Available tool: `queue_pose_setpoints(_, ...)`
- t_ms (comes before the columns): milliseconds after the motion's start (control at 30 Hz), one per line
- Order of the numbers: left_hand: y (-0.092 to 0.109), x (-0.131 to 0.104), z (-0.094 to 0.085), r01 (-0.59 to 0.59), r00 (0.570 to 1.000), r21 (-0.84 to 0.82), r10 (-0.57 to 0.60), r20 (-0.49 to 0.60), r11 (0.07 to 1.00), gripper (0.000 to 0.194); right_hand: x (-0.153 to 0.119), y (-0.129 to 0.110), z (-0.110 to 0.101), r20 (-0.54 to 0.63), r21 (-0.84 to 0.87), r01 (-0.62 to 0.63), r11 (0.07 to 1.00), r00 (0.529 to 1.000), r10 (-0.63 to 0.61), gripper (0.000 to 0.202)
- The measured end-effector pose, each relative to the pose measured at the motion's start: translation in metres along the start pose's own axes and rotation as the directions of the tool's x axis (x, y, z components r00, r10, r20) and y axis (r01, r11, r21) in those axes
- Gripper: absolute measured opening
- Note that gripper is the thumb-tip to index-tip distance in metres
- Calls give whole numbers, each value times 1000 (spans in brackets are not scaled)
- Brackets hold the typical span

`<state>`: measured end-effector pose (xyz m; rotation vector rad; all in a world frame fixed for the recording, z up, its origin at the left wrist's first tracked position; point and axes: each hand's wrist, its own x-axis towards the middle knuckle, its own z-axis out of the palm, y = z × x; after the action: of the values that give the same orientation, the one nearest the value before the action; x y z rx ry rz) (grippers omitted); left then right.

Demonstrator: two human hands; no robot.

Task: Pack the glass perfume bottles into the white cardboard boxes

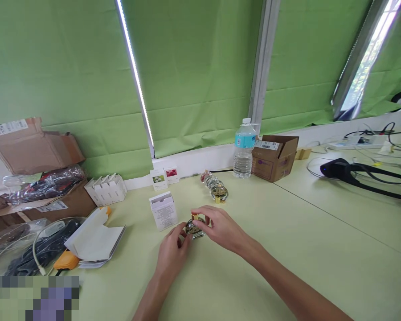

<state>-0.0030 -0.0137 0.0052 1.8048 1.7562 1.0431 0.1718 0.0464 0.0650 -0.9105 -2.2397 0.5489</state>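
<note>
A round glass perfume bottle [197,231] stands on the pale table between my two hands. Its gold cap [195,217] sits at the top, pinched between the thumb and fingers of my right hand [218,226]. My left hand [173,247] grips the bottle's lower left side with thumb and fingers. Right behind my left hand stands an upright white carton [163,211] with small print. Farther back, a row of similar round glass bottles [219,192] lies on the table, the nearest one showing gold parts by it.
Two small picture cards [158,179] lean by the wall. A water bottle [243,154] and an open cardboard box [274,158] stand at the back. White cartons [106,189], papers [96,243] and packed boxes crowd the left. A black headset [341,168] lies at right.
</note>
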Motion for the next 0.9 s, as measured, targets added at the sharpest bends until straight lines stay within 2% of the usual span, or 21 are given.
queue_pose_setpoints(133,3,0,0,-28,999,15,28,-16,1000,32,-3,7,3,26,-67,-69,995,997,71,48)
queue_pose_setpoints(200,4,0,-4,-51,996,35,53,-68,998,35,-3,11,6,67,-101,-60,993,995,67,44)
queue_pose_setpoints(267,5,1,-10,-65,981,77,78,-179,995,36,-2,15,9,101,-155,-33,987,994,49,33)
queue_pose_setpoints(333,5,2,-21,-61,933,140,107,-344,988,34,-1,18,13,134,-215,-8,977,990,38,23)
queue_pose_setpoints(400,2,5,-35,-52,850,208,153,-505,977,32,-1,21,15,152,-259,5,966,988,36,20)
queue_pose_setpoints(433,0,7,-42,-53,811,244,184,-555,968,33,-1,22,16,153,-270,8,963,988,34,20)
queue_pose_setpoints(500,-6,10,-54,-70,786,288,231,-573,955,39,-2,23,16,151,-275,13,961,988,30,20)
queue_pose_setpoints(600,-16,15,-66,-75,844,269,205,-496,960,47,-3,23,17,146,-272,11,962,989,30,21)
queue_pose_setpoints(700,-24,18,-69,-95,891,202,174,-420,975,48,-3,22,16,142,-268,0,963,989,40,21)
queue_pose_setpoints(900,-25,18,-66,-186,858,126,223,-463,975,27,-4,21,16,156,-273,-15,962,986,59,21)
